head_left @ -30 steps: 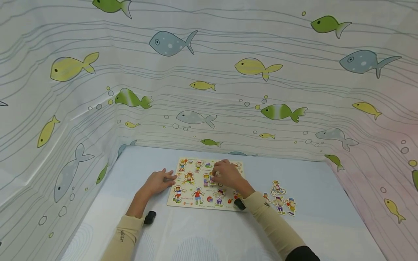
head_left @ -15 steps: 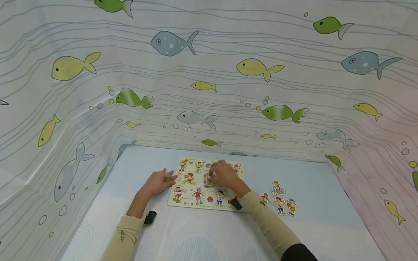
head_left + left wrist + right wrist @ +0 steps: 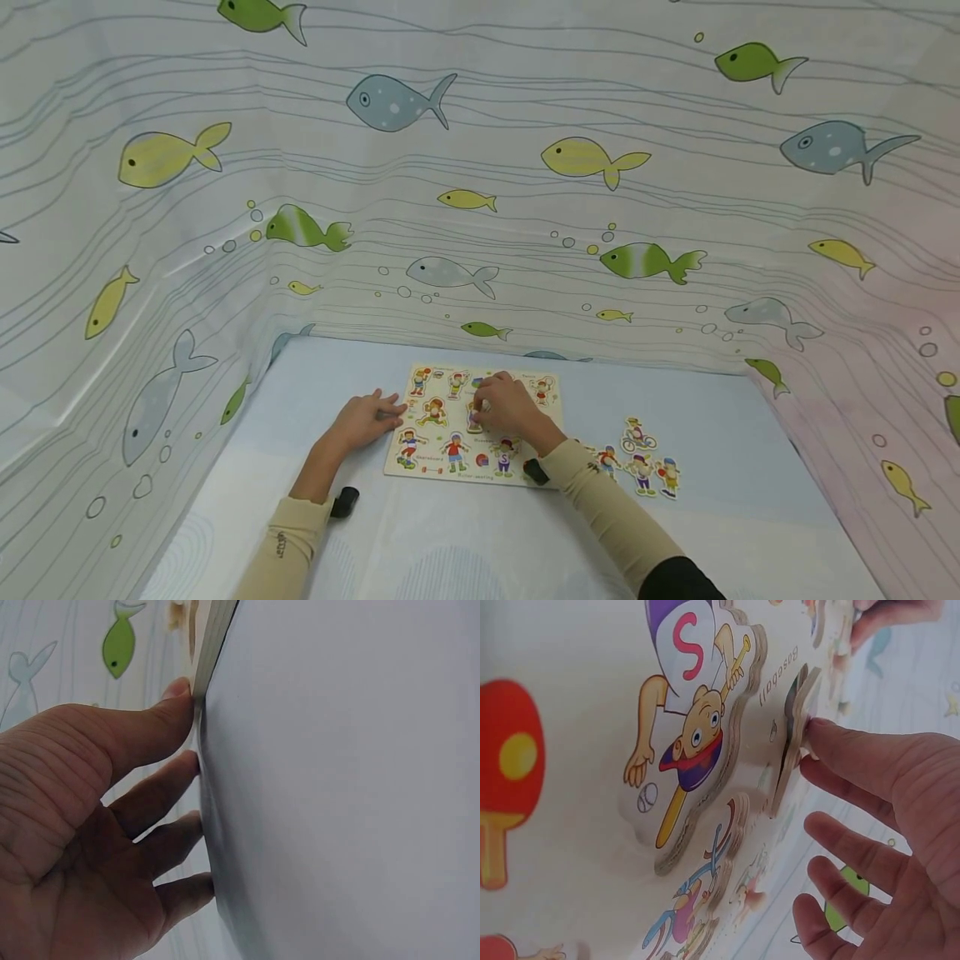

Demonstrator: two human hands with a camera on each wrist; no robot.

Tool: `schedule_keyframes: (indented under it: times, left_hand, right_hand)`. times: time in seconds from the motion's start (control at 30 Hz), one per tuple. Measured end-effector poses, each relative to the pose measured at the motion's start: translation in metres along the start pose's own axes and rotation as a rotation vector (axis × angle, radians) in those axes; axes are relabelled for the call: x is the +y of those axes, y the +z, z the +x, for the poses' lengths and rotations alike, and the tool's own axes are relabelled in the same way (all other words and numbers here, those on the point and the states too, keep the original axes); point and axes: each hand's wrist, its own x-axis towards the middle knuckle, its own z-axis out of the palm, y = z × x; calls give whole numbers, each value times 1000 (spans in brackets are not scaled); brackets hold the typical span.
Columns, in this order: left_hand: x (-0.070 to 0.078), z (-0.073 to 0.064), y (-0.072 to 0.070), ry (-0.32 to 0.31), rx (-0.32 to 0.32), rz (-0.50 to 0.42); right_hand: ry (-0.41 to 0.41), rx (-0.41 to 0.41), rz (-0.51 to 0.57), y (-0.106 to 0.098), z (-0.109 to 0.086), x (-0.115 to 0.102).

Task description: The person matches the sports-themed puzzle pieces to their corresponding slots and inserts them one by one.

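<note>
A pale wooden puzzle board [image 3: 392, 463] with raised picture pieces of children at sports lies on the table. My right hand [image 3: 512, 408] is over its middle. In the right wrist view its thumb and index finger pinch the edge of a puzzle piece [image 3: 796, 724], tilted at the board near the word "Baseball"; the piece's picture is mostly hidden. The other fingers are spread. A baseball-player piece [image 3: 694, 694] sits close by. My left hand [image 3: 362, 422] rests at the board's left edge, thumb against the board's side [image 3: 214, 645] and fingertips down on the table.
Right of the board lie several loose puzzle pieces, among them a cyclist [image 3: 637, 437] and a figure with a ball [image 3: 668, 478]; my right sleeve [image 3: 600, 500] passes close to them. A fish-patterned curtain [image 3: 480, 167] rises behind the table.
My right hand has shifted a little left over the board, and more of the loose pieces shows beside my sleeve. The left hand has stayed at the board's edge.
</note>
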Motion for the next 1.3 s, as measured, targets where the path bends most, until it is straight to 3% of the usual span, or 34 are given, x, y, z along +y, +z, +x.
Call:
schedule_keyframes:
  times: [0.2, 0.5, 1.3]
  left_hand:
    - [1, 0, 1, -11, -9, 0]
    - [1, -1, 2, -23, -9, 1]
    - [4, -1, -1, -5, -2, 2]
  right_hand:
    - [8, -3, 18, 5, 0, 1]
    - [12, 10, -41, 13, 0, 3]
    - [-30, 31, -77, 1, -10, 2]
